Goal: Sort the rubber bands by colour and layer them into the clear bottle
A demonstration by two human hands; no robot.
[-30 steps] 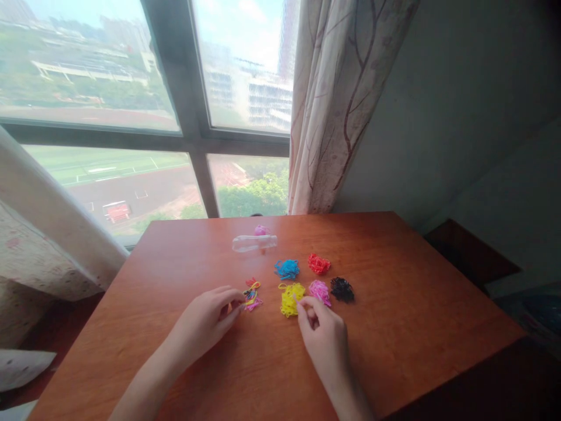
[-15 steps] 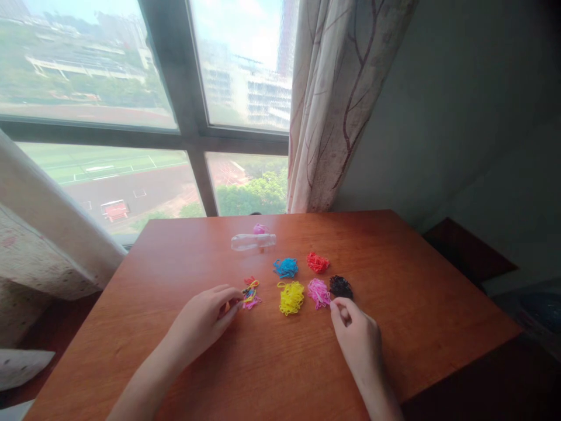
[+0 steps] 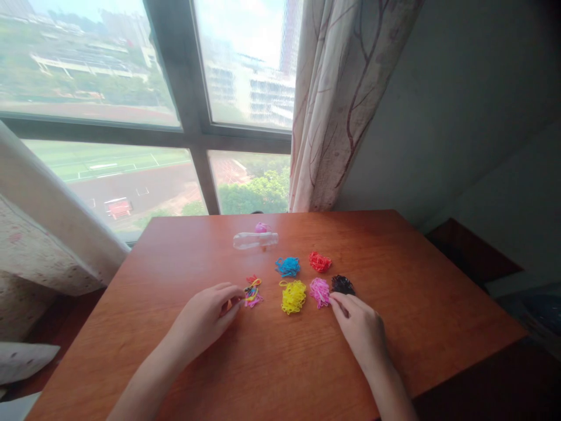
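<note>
My left hand [image 3: 214,310] rests at the left edge of a small mixed bunch of colored rubber bands [image 3: 253,293]. Its thumb and forefinger are pinched together there, and what lies between them is hidden. My right hand [image 3: 362,324] pinches at the near right edge of the pink rubber band pile [image 3: 319,292], where a pink band meets the fingertips. Just behind its knuckles lies a black pile of rubber bands [image 3: 343,285], partly covered by the hand. Between the hands sits the yellow rubber band pile [image 3: 293,297].
Farther back are a blue pile [image 3: 288,266] and a red pile [image 3: 320,262]. A clear plastic bottle [image 3: 255,240] lies on its side near the far edge, with a pink item [image 3: 262,227] behind it. The wooden table [image 3: 184,251] meets a window and curtains.
My right hand has turned slightly, its fingers closer to the pink pile and more over the black one. My left hand stays in place; the view has shifted a little.
</note>
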